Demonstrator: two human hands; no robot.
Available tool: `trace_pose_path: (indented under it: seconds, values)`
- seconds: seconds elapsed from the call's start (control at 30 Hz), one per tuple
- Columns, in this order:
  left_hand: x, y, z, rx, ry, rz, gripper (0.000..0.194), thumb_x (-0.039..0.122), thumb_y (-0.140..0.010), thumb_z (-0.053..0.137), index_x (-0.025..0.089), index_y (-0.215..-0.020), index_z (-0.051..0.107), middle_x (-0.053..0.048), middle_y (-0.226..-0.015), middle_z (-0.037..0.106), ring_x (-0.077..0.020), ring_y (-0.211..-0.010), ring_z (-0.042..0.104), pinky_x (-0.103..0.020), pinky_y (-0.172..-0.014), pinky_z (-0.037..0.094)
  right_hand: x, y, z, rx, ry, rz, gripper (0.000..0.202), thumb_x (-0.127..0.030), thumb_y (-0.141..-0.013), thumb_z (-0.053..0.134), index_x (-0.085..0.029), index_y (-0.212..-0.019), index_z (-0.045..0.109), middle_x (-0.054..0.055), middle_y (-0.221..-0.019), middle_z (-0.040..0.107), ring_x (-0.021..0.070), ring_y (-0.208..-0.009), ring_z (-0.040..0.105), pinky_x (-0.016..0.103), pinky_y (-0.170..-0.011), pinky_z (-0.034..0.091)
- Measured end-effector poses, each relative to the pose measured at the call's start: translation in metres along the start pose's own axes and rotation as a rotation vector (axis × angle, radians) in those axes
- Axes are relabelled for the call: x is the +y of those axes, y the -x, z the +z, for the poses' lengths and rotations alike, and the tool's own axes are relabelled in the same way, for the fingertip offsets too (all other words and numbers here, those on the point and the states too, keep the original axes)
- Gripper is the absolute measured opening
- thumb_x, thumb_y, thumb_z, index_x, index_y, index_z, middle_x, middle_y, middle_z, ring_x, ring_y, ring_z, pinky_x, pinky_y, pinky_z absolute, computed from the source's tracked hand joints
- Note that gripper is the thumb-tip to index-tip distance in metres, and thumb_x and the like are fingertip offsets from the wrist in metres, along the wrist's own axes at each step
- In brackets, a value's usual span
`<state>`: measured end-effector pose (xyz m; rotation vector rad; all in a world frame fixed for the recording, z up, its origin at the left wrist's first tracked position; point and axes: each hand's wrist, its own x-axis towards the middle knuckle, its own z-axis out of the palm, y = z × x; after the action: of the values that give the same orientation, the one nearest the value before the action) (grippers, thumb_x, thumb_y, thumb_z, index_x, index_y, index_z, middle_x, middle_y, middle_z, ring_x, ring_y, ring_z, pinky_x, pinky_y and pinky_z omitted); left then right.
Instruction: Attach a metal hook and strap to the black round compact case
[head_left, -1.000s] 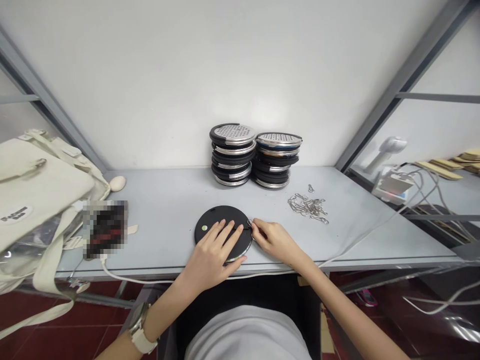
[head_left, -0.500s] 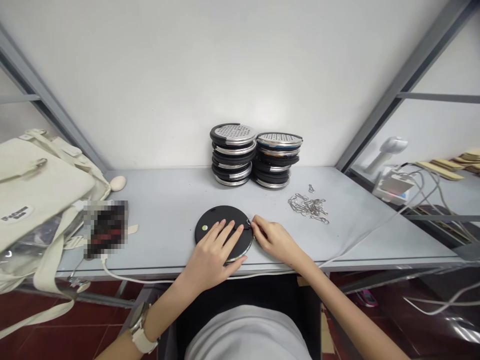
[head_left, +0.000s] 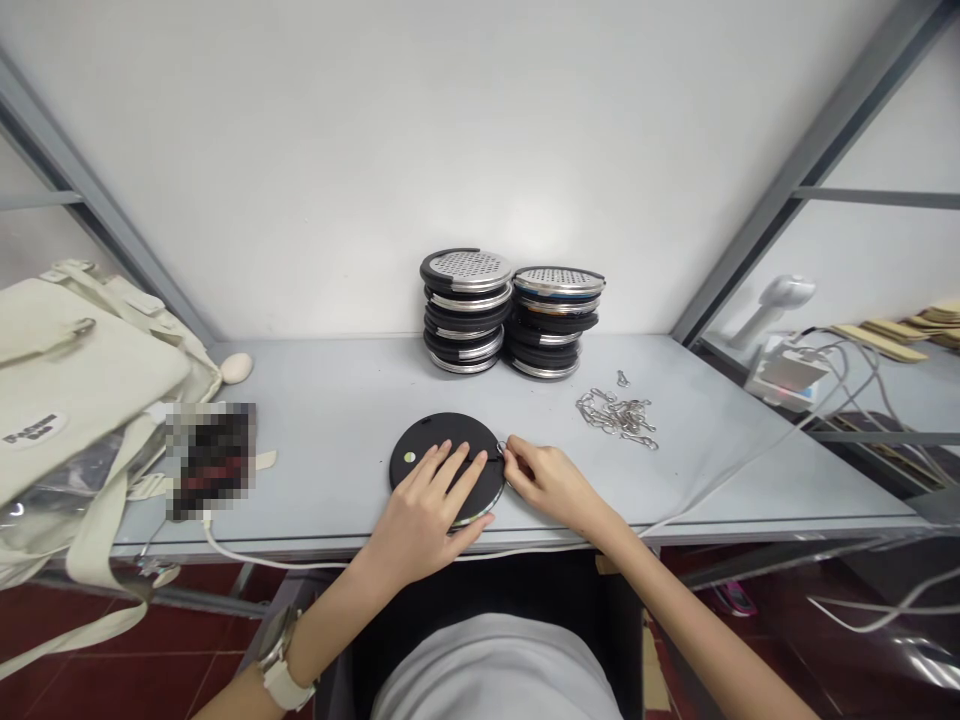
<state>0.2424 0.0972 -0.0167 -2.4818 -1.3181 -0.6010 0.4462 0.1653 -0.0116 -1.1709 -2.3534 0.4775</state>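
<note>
A round black disc-shaped case [head_left: 420, 436] with a small pale dot lies flat near the table's front edge. My left hand [head_left: 426, 500] rests on top of it, fingers stretched out and a little apart, the thumb by its front rim. At the disc's right edge my right hand [head_left: 546, 482] pinches a small metal snap clip [head_left: 501, 448], which is partly hidden by the fingertips. A pile of similar metal clips [head_left: 615, 414] lies to the right, with one loose clip [head_left: 622, 378] just behind it.
Two stacks of round black-and-silver discs, a left stack [head_left: 466, 318] and a right stack [head_left: 555, 325], stand against the wall. A cream bag [head_left: 82, 370], an egg-shaped item [head_left: 237, 368] and a blurred-out object [head_left: 216, 460] are at left. A white cable [head_left: 720, 492] crosses the table's right side.
My right fingertips have shifted very slightly at the disc's edge, with the clip still between them. My left hand stays flat on the disc.
</note>
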Motion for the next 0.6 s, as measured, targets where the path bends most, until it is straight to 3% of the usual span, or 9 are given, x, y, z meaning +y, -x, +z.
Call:
trace_pose_path:
  seconds: [0.33, 0.6]
  values:
    - [0.0, 0.0, 0.0007, 0.02, 0.001, 0.001, 0.062, 0.046, -0.09, 0.049, 0.016, -0.143, 0.037, -0.013, -0.14, 0.045, -0.0324, -0.131, 0.039, -0.046, -0.105, 0.039, -0.0013, 0.0011, -0.0008, 0.007, 0.0, 0.005, 0.021, -0.024, -0.091, 0.038, -0.022, -0.07, 0.041, -0.006, -0.052, 0.039, 0.0101, -0.044, 0.037, 0.021, -0.049, 0.026]
    - [-0.0009, 0.0007, 0.0026, 0.0, -0.022, -0.016, 0.061, 0.046, -0.091, 0.047, 0.015, -0.143, 0.036, -0.011, -0.142, 0.043, -0.032, -0.132, 0.037, -0.045, -0.107, 0.036, 0.0009, 0.0007, -0.0002, -0.011, 0.059, -0.015, 0.024, -0.028, -0.097, 0.03, -0.022, -0.079, 0.043, -0.004, -0.055, 0.044, 0.0124, -0.046, 0.042, 0.023, -0.052, 0.027]
